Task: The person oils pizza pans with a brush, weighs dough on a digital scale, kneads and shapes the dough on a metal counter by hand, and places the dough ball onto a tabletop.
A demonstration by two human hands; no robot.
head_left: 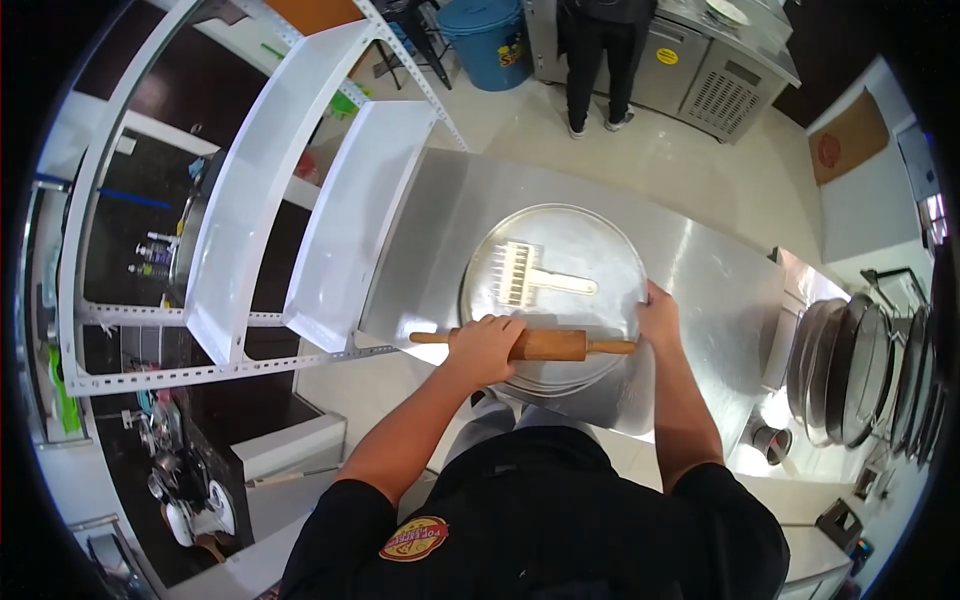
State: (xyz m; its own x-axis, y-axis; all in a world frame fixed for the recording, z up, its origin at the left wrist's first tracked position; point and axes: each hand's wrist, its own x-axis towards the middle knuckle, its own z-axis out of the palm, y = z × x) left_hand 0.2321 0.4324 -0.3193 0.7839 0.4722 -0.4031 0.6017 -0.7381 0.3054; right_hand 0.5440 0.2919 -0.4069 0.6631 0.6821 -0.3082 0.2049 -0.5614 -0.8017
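Rolling pin (552, 345) lies clasped beneath the left grip (484, 350), the right grip (658, 317) holding the pan (590, 240).

A brown wooden rolling pin (550, 345) lay crosswise over the near side of stacked round silvery metal pans (570, 240).

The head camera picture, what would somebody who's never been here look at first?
Probably the big, shiny round pan in the middle, on the metal table, with a white spiked roller lying on it. Next might come the wooden rolling pin over the pan's near part, held by the left hand, while the right hand is at the pan's right edge. The bright blue bin on the floor at the top stands out too.
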